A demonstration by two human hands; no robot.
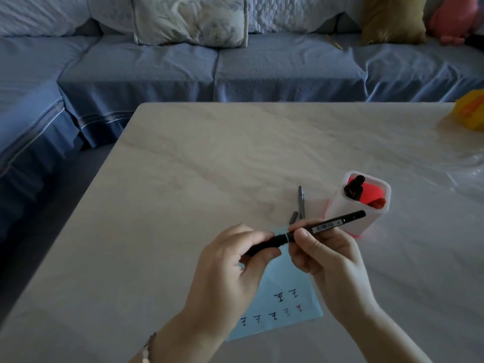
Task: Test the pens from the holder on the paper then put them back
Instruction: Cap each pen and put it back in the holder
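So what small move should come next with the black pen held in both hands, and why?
Probably pull the hands apart to take the cap off. The left hand grips one end of the black pen, the right hand pinches its barrel, and no tip shows, so it cannot write on the blue paper yet.

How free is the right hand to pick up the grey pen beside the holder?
Probably not yet: the right hand grips the black pen, shared with the left hand. The grey pen lies close by, uncovered.
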